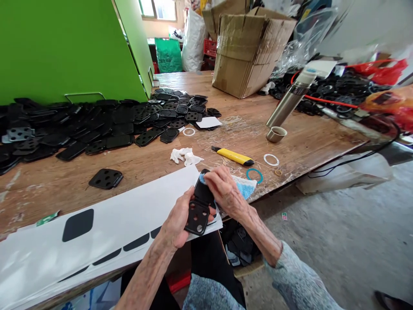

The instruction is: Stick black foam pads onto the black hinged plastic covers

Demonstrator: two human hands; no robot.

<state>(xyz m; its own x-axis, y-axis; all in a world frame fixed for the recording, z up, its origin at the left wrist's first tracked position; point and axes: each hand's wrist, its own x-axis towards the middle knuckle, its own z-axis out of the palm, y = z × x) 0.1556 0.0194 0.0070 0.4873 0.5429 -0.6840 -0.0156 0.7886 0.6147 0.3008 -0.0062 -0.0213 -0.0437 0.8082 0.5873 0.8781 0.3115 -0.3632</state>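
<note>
My left hand (177, 215) is closed round a black hinged plastic case (197, 217), which lies open. Its lower half has round holes; the upper half is a plain flat panel. With its fingers pinched together, my right hand (224, 187) presses a blue cloth (202, 178) onto the upper panel. A blue-and-white cloth part (247, 187) shows on the table behind that hand; whether it is the same piece is hidden. Beneath the case are white sheets (135, 196) bearing black rounded-square pieces (78, 224). A yellow utility knife (235, 156) lies just beyond my hands.
Black cases (112, 122) are heaped at left by a green panel (64, 47); a single case (106, 178) lies nearer. A steel flask (288, 101), metal cup (276, 134), crumpled tissue (186, 156) and teal ring (254, 175) are on the table. A cardboard box (248, 56) stands behind.
</note>
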